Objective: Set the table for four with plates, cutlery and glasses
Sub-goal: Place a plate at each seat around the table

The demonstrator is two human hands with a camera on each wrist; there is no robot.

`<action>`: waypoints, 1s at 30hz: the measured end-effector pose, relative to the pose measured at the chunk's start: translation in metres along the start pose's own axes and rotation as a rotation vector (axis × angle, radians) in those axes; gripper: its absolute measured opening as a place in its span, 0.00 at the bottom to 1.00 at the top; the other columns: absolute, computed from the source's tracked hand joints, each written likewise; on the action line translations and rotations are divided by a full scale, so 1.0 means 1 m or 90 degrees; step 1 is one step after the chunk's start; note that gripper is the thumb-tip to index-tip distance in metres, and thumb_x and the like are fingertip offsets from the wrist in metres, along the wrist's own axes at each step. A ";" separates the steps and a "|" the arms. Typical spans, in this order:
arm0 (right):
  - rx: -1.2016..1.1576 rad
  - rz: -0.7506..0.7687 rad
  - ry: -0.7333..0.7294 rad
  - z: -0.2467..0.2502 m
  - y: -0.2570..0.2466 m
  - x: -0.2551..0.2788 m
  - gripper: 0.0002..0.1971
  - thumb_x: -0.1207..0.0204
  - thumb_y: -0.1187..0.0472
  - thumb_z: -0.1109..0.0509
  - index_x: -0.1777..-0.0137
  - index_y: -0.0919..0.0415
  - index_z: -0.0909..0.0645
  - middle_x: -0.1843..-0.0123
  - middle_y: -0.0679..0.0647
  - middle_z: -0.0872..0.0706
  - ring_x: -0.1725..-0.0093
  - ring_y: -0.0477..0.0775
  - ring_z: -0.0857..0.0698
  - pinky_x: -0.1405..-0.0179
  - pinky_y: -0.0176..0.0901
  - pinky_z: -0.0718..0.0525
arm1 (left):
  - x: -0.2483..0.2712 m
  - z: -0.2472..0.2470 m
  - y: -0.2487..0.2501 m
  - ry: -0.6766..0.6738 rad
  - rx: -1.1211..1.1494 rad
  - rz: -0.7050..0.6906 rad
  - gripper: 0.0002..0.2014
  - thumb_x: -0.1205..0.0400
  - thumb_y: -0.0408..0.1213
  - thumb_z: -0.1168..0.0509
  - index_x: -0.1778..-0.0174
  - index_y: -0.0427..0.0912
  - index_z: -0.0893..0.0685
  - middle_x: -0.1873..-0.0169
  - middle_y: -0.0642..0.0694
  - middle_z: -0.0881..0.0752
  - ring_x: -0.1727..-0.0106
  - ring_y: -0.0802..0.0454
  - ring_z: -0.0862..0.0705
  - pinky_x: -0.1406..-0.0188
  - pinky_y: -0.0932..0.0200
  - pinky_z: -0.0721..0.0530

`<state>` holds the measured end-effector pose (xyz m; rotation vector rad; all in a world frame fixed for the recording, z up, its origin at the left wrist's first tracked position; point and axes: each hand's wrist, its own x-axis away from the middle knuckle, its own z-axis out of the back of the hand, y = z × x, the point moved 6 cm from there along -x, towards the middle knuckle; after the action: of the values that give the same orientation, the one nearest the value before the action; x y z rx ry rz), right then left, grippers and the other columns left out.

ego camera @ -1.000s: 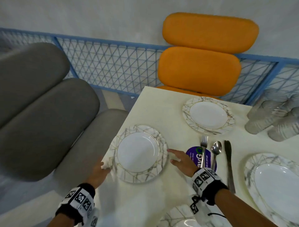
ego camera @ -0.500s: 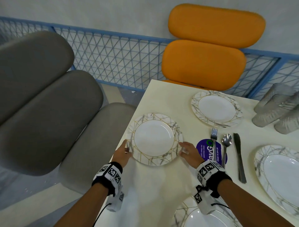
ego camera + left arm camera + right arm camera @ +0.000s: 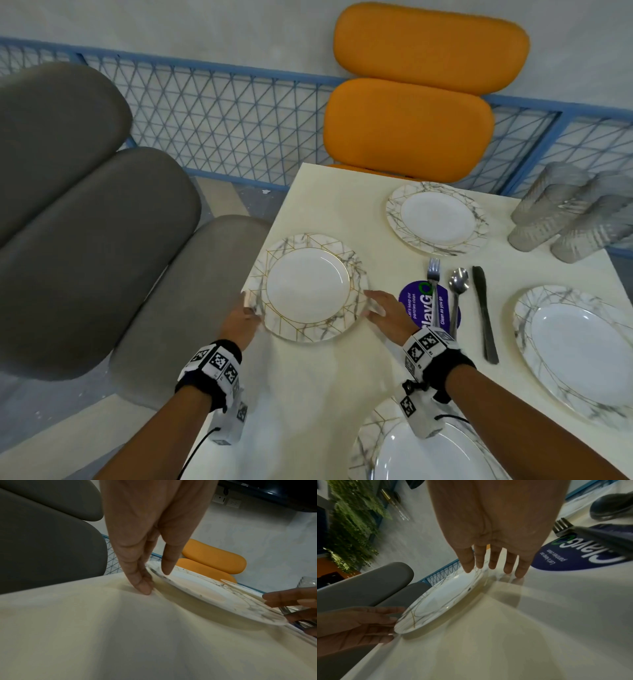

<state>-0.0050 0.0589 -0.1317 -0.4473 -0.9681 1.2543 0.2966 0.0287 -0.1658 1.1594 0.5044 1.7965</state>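
Chairs: grey chair [image 3: 102,246] sits past the table's left edge, orange chair [image 3: 411,126] at the far end.
Left hand [image 3: 239,323]: your fingers lie straight against the left rim of the plate; in the left wrist view the thumb [image 3: 169,562] reaches over the rim and the fingertips [image 3: 143,586] touch the table [image 3: 120,635]. Nothing is curled round the plate.
Plate [image 3: 310,286]: it lies flat on the table, close to the left edge, in front of the grey chair.
Right hand [image 3: 387,313]: your fingers are spread and straight, tips at the plate's right rim or just off it; the right wrist view is too blurred to settle contact.
Cutlery: fork [image 3: 433,291], spoon [image 3: 457,294] and knife [image 3: 483,311] lie together just beside your right hand, still to be shared out.
Other plates: one far [image 3: 436,217], one right [image 3: 579,349], one near [image 3: 411,455].
Glasses [image 3: 568,212]: clustered at the far right, undistributed.
Risk, left: nudge the plate further left and its rim could overhang the edge and tip.
Risk, right: swing your right wrist back carelessly and you may scatter the cutlery.
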 end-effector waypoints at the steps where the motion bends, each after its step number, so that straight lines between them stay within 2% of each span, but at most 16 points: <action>1: 0.004 0.019 0.015 0.008 -0.001 0.005 0.22 0.20 0.66 0.37 0.26 0.61 0.30 0.25 0.58 0.30 0.25 0.56 0.32 0.28 0.40 0.37 | 0.007 0.003 0.004 0.043 -0.027 -0.011 0.33 0.21 0.30 0.36 0.20 0.42 0.40 0.26 0.34 0.31 0.27 0.35 0.29 0.26 0.41 0.31; 3: -0.026 0.039 0.054 0.027 0.002 0.022 0.19 0.20 0.67 0.37 0.29 0.63 0.28 0.29 0.56 0.26 0.27 0.53 0.31 0.26 0.42 0.38 | 0.031 0.005 0.020 0.114 -0.061 -0.068 0.31 0.21 0.29 0.35 0.22 0.41 0.36 0.25 0.35 0.37 0.25 0.38 0.33 0.25 0.47 0.33; 5: -0.079 0.021 0.095 0.048 0.016 0.045 0.15 0.21 0.68 0.36 0.34 0.65 0.24 0.36 0.55 0.24 0.34 0.51 0.27 0.29 0.43 0.31 | 0.059 -0.006 0.041 0.105 -0.068 -0.172 0.30 0.22 0.26 0.35 0.24 0.39 0.34 0.26 0.35 0.37 0.26 0.39 0.33 0.29 0.50 0.31; 7: -0.092 -0.001 0.124 0.068 0.041 0.072 0.12 0.22 0.70 0.35 0.40 0.66 0.21 0.42 0.56 0.22 0.41 0.52 0.23 0.42 0.38 0.23 | 0.085 -0.028 0.054 0.026 -0.078 -0.245 0.28 0.22 0.25 0.36 0.25 0.40 0.32 0.29 0.37 0.35 0.33 0.45 0.29 0.36 0.56 0.26; 9: -0.052 -0.018 0.134 0.084 0.070 0.100 0.07 0.23 0.69 0.33 0.48 0.59 0.21 0.46 0.55 0.21 0.48 0.53 0.23 0.52 0.32 0.24 | 0.107 -0.058 0.058 -0.092 -0.100 -0.261 0.26 0.20 0.28 0.36 0.26 0.44 0.30 0.31 0.41 0.30 0.40 0.50 0.25 0.41 0.60 0.26; 11: 0.017 -0.055 0.130 0.097 0.096 0.129 0.07 0.24 0.67 0.32 0.50 0.55 0.22 0.47 0.55 0.21 0.54 0.51 0.24 0.54 0.32 0.26 | 0.127 -0.090 0.055 -0.217 -0.140 -0.235 0.23 0.20 0.33 0.35 0.28 0.47 0.28 0.33 0.45 0.26 0.42 0.52 0.24 0.45 0.62 0.26; 13: 0.051 -0.095 0.113 0.108 0.118 0.159 0.08 0.24 0.65 0.30 0.46 0.61 0.21 0.47 0.54 0.22 0.59 0.43 0.25 0.57 0.27 0.28 | 0.146 -0.122 0.052 -0.316 -0.207 -0.212 0.24 0.20 0.37 0.34 0.27 0.48 0.29 0.34 0.47 0.25 0.43 0.53 0.23 0.46 0.63 0.26; 14: 0.063 -0.102 0.092 0.110 0.120 0.163 0.11 0.25 0.63 0.29 0.43 0.63 0.21 0.48 0.54 0.23 0.61 0.39 0.27 0.58 0.26 0.28 | 0.147 -0.128 0.053 -0.339 -0.237 -0.204 0.25 0.20 0.38 0.33 0.26 0.48 0.30 0.34 0.47 0.25 0.43 0.53 0.23 0.46 0.63 0.27; 15: 0.076 -0.127 0.064 0.109 0.127 0.172 0.15 0.26 0.61 0.28 0.42 0.64 0.22 0.48 0.54 0.24 0.62 0.39 0.27 0.58 0.28 0.29 | 0.151 -0.137 0.052 -0.363 -0.273 -0.194 0.27 0.21 0.39 0.32 0.25 0.47 0.31 0.34 0.46 0.25 0.44 0.52 0.23 0.44 0.62 0.27; 17: 0.105 -0.186 0.013 0.105 0.145 0.194 0.21 0.29 0.56 0.26 0.39 0.62 0.25 0.48 0.53 0.25 0.60 0.46 0.27 0.53 0.36 0.29 | 0.159 -0.156 0.049 -0.402 -0.349 -0.177 0.31 0.23 0.40 0.30 0.24 0.45 0.33 0.33 0.44 0.25 0.42 0.49 0.22 0.40 0.59 0.25; 20: 0.127 -0.211 -0.034 0.087 0.163 0.217 0.29 0.33 0.54 0.22 0.35 0.61 0.29 0.47 0.52 0.27 0.54 0.50 0.28 0.51 0.39 0.31 | 0.165 -0.170 0.041 -0.424 -0.415 -0.161 0.33 0.25 0.39 0.28 0.24 0.44 0.33 0.35 0.42 0.22 0.37 0.44 0.21 0.36 0.56 0.25; 22: 0.096 -0.206 -0.033 0.078 0.167 0.225 0.31 0.34 0.57 0.21 0.34 0.61 0.30 0.46 0.51 0.29 0.57 0.46 0.27 0.50 0.39 0.31 | 0.167 -0.174 0.035 -0.423 -0.432 -0.153 0.31 0.26 0.38 0.27 0.27 0.45 0.30 0.38 0.40 0.18 0.38 0.44 0.20 0.39 0.57 0.24; 24: 0.074 -0.193 -0.014 0.074 0.171 0.228 0.29 0.33 0.60 0.22 0.34 0.62 0.29 0.47 0.51 0.28 0.59 0.43 0.27 0.50 0.39 0.31 | 0.169 -0.176 0.035 -0.409 -0.435 -0.158 0.27 0.26 0.37 0.27 0.31 0.44 0.26 0.41 0.39 0.16 0.41 0.44 0.19 0.42 0.58 0.24; 26: 0.066 -0.187 0.009 0.073 0.173 0.227 0.25 0.32 0.62 0.23 0.35 0.62 0.27 0.49 0.52 0.25 0.54 0.48 0.25 0.50 0.39 0.30 | 0.171 -0.178 0.038 -0.388 -0.433 -0.167 0.24 0.26 0.36 0.27 0.34 0.41 0.24 0.43 0.39 0.15 0.45 0.45 0.19 0.44 0.59 0.24; 30: 0.055 -0.193 0.074 0.081 0.174 0.224 0.21 0.29 0.66 0.26 0.37 0.62 0.26 0.51 0.53 0.23 0.51 0.52 0.24 0.48 0.42 0.26 | 0.173 -0.183 0.043 -0.355 -0.404 -0.182 0.25 0.26 0.35 0.27 0.33 0.39 0.23 0.42 0.37 0.15 0.41 0.42 0.18 0.44 0.60 0.25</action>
<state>-0.1721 0.3022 -0.1372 -0.2894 -0.8439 0.9813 0.0918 0.1790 -0.1351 1.0037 -0.2151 1.1751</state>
